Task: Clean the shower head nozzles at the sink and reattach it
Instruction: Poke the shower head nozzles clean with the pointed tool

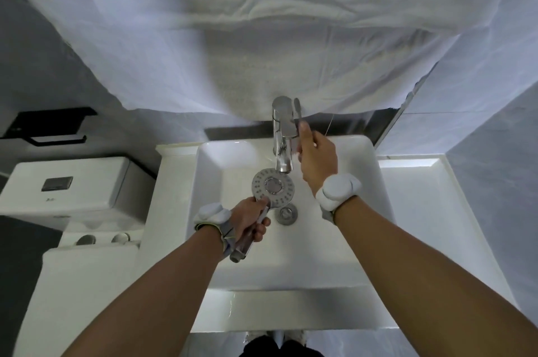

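Observation:
A chrome shower head (272, 188) with a round grey nozzle face turned up sits over the white sink (343, 263), just below the spout of the chrome faucet (283, 135). My left hand (250, 221) grips its handle, whose threaded end points toward me. My right hand (316, 158) is beside the faucet at the back of the sink, fingers curled round a thin grey toothbrush (297, 112) that sticks up past the tap. No water stream is visible.
The round metal drain (286, 214) lies in the basin under the shower head. A white toilet cistern (75, 188) stands to the left, a black holder (49, 126) on the wall above it. A white cloth (262, 36) covers the wall behind the faucet. A white ledge (422, 196) runs right.

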